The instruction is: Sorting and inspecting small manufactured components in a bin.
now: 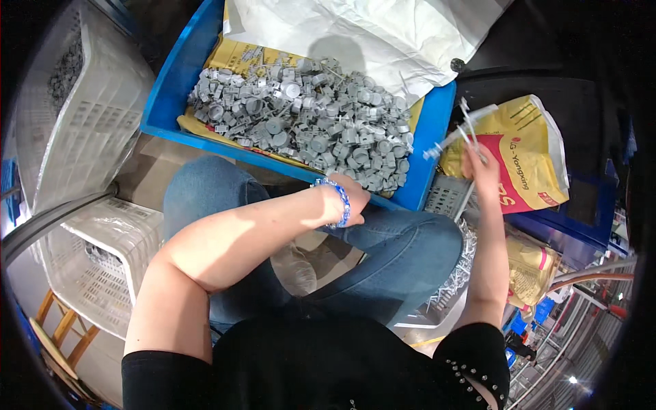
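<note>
My right hand (482,167) is raised beside the right end of the blue bin, its fingers closed on a whitish plastic sprue (463,130) with thin crossing arms. At the bin's near rim is my left hand (350,199), a blue beaded bracelet on its wrist. Its fingers curl inward, and whatever they may hold is hidden. Small grey plastic parts (307,113), several of them round caps, are heaped in the blue bin (167,89) in front of me.
White paper sacking (355,27) covers the bin's far side. A yellow and red sack (529,154) lies at right. Beside my right leg, a crate holds clear sprues (454,277). White plastic crates (96,123) stand at left. My knees (212,191) are below the bin.
</note>
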`<state>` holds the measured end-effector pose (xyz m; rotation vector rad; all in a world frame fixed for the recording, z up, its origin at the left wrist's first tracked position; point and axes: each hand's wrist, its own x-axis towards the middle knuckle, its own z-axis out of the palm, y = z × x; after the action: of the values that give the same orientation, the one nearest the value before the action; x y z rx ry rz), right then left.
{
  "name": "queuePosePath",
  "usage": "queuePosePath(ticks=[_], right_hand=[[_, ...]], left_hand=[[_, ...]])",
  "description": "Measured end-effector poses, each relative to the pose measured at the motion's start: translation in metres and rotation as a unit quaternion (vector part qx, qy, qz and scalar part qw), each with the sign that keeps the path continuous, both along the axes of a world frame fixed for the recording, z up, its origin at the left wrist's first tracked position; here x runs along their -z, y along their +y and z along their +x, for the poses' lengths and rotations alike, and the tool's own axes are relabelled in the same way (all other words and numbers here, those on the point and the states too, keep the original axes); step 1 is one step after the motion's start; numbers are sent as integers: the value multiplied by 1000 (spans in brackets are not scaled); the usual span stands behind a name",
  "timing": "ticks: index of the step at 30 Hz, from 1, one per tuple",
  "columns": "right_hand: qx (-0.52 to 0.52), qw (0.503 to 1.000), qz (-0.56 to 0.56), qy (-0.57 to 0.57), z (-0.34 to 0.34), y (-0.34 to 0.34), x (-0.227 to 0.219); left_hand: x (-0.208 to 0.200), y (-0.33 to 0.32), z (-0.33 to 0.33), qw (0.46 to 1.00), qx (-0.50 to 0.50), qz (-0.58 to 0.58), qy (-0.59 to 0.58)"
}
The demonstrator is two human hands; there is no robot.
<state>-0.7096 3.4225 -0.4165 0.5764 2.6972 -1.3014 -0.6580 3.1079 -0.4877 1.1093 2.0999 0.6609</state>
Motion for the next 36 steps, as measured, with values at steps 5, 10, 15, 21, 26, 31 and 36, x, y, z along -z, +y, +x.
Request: queuePosePath(ticks=[5,10,15,21,26,31,36], right_hand=[[35,982,182,-18,118,113,-95],[-109,860,389,-312,219,176,-101],[-116,917,362,-122,125,116,-54],[-359,867,327,-109,-25,-16,61],[-350,812,400,-243,-114,-46,196],[-300,809,432,-263,-119,-57,276],[-300,814,439,-235,-119,-46,294]], left_hand=[[-8,3,10,999,14,14,26],[-6,8,20,997,60,-33,28],[3,6,21,998,54,-33,18],[-1,6,17,998,52,-38,11],[-6,5,13,999,34,-35,2],[-3,-3,18,1000,6,19,12],[-5,-4,10,1000,15,-6,9]])
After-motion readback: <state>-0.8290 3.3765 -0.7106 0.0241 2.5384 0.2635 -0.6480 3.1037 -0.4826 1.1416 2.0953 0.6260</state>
